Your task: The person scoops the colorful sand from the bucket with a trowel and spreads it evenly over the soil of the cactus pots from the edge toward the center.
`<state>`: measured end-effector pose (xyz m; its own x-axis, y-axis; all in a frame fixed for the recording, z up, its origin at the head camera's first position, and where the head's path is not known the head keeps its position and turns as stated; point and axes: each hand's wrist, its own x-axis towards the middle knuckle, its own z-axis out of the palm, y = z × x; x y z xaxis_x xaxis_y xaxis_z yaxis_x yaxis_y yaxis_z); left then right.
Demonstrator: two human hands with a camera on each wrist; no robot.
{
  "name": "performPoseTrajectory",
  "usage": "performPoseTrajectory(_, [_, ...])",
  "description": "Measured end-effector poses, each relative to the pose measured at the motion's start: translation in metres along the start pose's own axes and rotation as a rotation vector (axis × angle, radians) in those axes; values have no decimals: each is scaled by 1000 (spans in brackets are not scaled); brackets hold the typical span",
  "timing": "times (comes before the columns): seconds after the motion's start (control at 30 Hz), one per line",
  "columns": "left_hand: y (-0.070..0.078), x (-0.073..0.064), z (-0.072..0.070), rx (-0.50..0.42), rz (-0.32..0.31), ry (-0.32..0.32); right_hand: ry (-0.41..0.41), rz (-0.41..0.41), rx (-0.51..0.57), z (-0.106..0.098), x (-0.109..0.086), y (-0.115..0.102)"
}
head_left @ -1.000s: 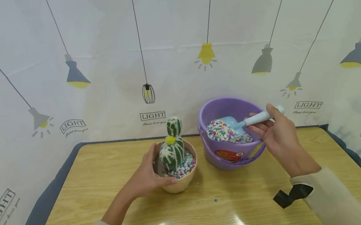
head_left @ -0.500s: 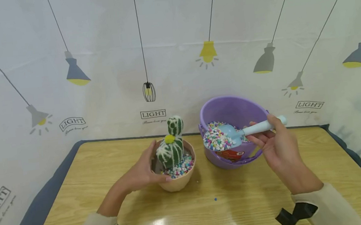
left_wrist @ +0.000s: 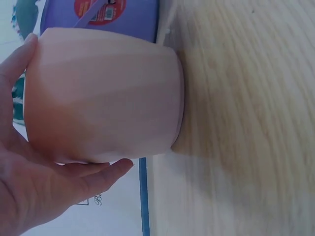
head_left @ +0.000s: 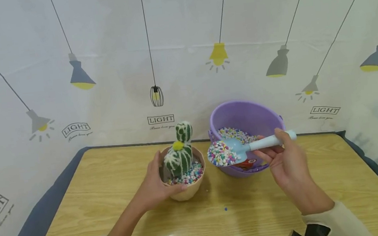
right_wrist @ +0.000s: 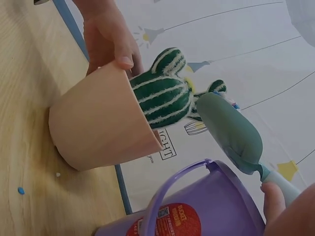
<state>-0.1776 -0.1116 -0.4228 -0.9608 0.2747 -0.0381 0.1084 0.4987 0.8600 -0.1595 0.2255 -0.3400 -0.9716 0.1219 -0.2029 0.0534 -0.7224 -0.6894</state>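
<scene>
My left hand (head_left: 159,187) grips the left side of a peach flowerpot (left_wrist: 106,93), thumb at the near rim and fingers around the far side. A green cactus (head_left: 178,160) with white stripes and a yellow flower stands in the pot, leaning left. Colourful pebbles (head_left: 194,172) cover part of the pot's inside on the right. My right hand (head_left: 289,165) holds a light blue scoop (right_wrist: 231,130) by its handle. The scoop's blade carries a heap of mixed pebbles (head_left: 221,153), held in front of the purple bucket (head_left: 243,109), right of the pot.
More pebbles (head_left: 236,134) lie inside the bucket, behind the scoop. One blue pebble (head_left: 226,209) and a pale one (right_wrist: 58,174) rest on the wooden table (head_left: 90,188). A printed cloth (head_left: 185,76) with lamp drawings hangs behind the table.
The scoop has risen out of the bucket with a full load and moved left and nearer, past the bucket's rim. My left hand stays on the pot.
</scene>
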Motion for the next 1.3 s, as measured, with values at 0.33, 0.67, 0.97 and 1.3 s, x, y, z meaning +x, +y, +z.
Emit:
performPoseTrajectory(0.33, [-4, 13, -16, -75, 90, -148, 10, -32, -26, 1, -9, 12])
performPoseTrajectory(0.67, [-9, 19, -29, -206, 62, -294, 31, -77, -48, 2, -17, 24])
performPoseTrajectory(0.97, [-12, 5, -22, -227, 61, -221, 60, -104, -45, 6, -19, 29])
performPoseTrajectory(1.3, [-10, 0, -7, -101, 128, -88, 91, -100, -67, 10, -24, 33])
